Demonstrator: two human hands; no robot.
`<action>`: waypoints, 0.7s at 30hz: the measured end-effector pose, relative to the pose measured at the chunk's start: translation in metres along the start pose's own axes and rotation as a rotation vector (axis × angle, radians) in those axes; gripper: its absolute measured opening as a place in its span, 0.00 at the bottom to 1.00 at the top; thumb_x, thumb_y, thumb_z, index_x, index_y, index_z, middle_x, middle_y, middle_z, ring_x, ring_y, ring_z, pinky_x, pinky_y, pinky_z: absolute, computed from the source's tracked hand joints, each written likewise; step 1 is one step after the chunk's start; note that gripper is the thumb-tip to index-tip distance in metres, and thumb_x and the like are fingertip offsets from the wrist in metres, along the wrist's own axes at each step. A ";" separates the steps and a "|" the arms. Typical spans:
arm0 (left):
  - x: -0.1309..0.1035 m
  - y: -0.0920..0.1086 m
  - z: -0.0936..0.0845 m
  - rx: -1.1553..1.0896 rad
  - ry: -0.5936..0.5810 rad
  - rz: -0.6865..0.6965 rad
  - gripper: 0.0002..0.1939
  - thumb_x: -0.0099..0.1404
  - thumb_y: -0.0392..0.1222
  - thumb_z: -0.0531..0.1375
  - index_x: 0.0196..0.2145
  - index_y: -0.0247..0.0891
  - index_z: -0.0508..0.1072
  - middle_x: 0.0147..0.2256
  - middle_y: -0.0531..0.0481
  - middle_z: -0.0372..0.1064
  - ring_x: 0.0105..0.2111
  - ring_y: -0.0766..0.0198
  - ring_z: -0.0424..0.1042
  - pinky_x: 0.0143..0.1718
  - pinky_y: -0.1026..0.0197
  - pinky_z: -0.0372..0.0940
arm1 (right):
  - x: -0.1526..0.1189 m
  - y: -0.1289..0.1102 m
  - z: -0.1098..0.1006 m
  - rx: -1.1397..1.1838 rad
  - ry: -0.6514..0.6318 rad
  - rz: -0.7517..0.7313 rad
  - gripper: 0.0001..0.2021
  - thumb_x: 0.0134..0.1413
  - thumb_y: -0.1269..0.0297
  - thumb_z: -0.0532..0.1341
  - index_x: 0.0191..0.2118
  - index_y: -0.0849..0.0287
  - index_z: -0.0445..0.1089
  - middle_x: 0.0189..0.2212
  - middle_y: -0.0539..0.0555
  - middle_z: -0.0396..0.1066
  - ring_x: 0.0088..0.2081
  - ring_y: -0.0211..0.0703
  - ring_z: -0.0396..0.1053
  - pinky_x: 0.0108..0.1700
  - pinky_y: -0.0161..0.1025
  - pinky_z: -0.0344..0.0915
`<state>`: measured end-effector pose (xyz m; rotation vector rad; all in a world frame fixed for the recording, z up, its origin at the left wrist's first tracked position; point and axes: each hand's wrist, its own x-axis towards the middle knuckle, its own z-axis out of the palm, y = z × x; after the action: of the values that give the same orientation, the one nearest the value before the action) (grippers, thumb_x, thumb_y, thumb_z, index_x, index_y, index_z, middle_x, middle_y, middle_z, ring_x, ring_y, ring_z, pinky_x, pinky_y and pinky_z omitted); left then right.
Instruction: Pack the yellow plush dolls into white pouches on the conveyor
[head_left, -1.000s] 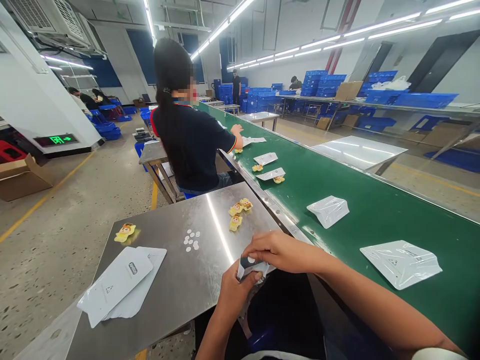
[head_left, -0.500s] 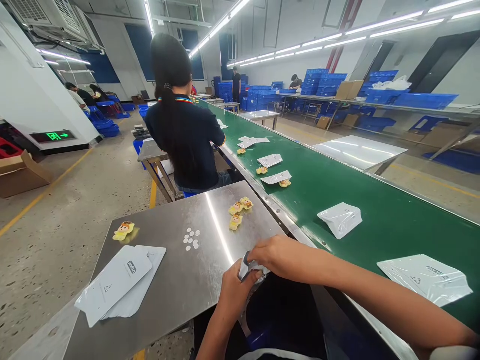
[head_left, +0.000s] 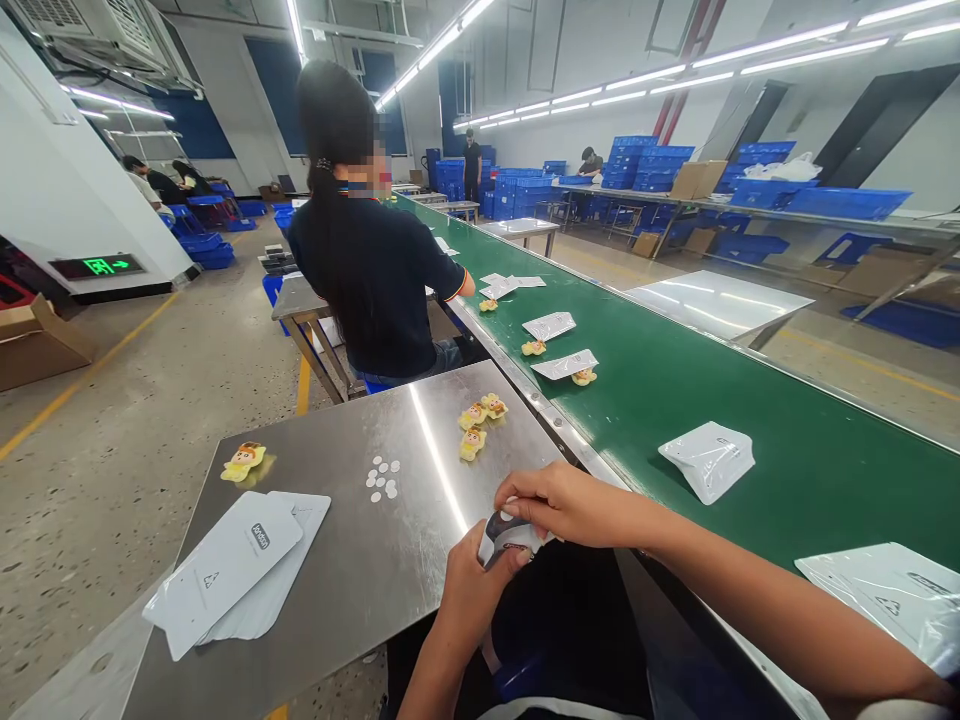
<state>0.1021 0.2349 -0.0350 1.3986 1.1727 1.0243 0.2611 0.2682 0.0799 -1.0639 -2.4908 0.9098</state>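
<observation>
On the desk (head_left: 337, 420), four yellow figures (head_left: 472, 443) lay: three at twelve o'clock from the grey-and-white packet (head_left: 493, 534), one at ten. About nine white discs (head_left: 391, 490) sat at ten, stacked pouches (head_left: 236, 570) at nine, a green belt (head_left: 637, 370) at two. Left hand (head_left: 463, 590) and right hand (head_left: 559, 503), fingers curled, pinched the packet between them.

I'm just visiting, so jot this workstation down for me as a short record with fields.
Left hand: holds a grey-white packet
Right hand: touches the packet; exact grip unclear
Metal table: white discs, overlapping printed white pouches, four yellow figures (three clustered, one apart)
Green belt: glossy white pouches, more yellow figures
Nearby: a co-worker seated beside the belt
</observation>
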 end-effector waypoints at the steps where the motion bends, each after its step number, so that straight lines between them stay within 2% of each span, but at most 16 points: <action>1: 0.000 -0.001 0.000 0.005 -0.001 0.002 0.15 0.54 0.52 0.62 0.32 0.37 0.72 0.26 0.55 0.66 0.27 0.64 0.61 0.30 0.64 0.56 | -0.001 -0.001 -0.001 -0.016 -0.011 0.006 0.11 0.61 0.66 0.51 0.42 0.57 0.70 0.22 0.47 0.69 0.22 0.34 0.67 0.27 0.30 0.60; 4: 0.000 -0.002 -0.001 0.023 0.001 -0.028 0.15 0.54 0.52 0.62 0.30 0.36 0.71 0.24 0.56 0.64 0.26 0.65 0.59 0.28 0.64 0.55 | -0.003 -0.003 -0.007 -0.042 -0.049 -0.002 0.12 0.59 0.70 0.50 0.43 0.58 0.69 0.21 0.48 0.70 0.23 0.35 0.67 0.28 0.30 0.60; 9: 0.000 0.003 0.000 -0.018 -0.024 -0.053 0.14 0.55 0.50 0.62 0.32 0.37 0.71 0.24 0.56 0.64 0.26 0.65 0.60 0.28 0.64 0.55 | -0.004 0.002 -0.012 -0.081 -0.107 -0.084 0.17 0.58 0.76 0.48 0.48 0.58 0.66 0.30 0.51 0.73 0.27 0.35 0.69 0.31 0.31 0.61; 12: 0.000 0.006 0.002 -0.043 -0.053 -0.041 0.14 0.55 0.50 0.62 0.34 0.37 0.73 0.25 0.55 0.67 0.27 0.64 0.62 0.30 0.63 0.57 | -0.003 0.008 -0.007 -0.206 -0.038 -0.107 0.15 0.59 0.73 0.49 0.49 0.58 0.65 0.34 0.53 0.72 0.30 0.38 0.69 0.33 0.33 0.60; 16: 0.003 0.003 0.006 -0.060 -0.063 -0.043 0.15 0.55 0.51 0.62 0.33 0.37 0.73 0.27 0.54 0.68 0.28 0.63 0.63 0.30 0.63 0.58 | -0.002 0.013 0.000 -0.301 0.022 -0.102 0.11 0.63 0.68 0.48 0.43 0.59 0.66 0.33 0.53 0.72 0.31 0.38 0.68 0.34 0.33 0.59; 21: 0.006 -0.004 0.010 -0.052 -0.062 -0.059 0.13 0.55 0.50 0.62 0.31 0.37 0.71 0.24 0.56 0.65 0.25 0.66 0.61 0.28 0.64 0.57 | -0.002 0.016 0.005 -0.382 0.043 -0.098 0.10 0.64 0.67 0.49 0.39 0.60 0.66 0.32 0.53 0.71 0.32 0.38 0.69 0.34 0.33 0.59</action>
<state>0.1119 0.2392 -0.0406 1.3384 1.1273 0.9570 0.2692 0.2735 0.0657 -1.0415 -2.7178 0.3853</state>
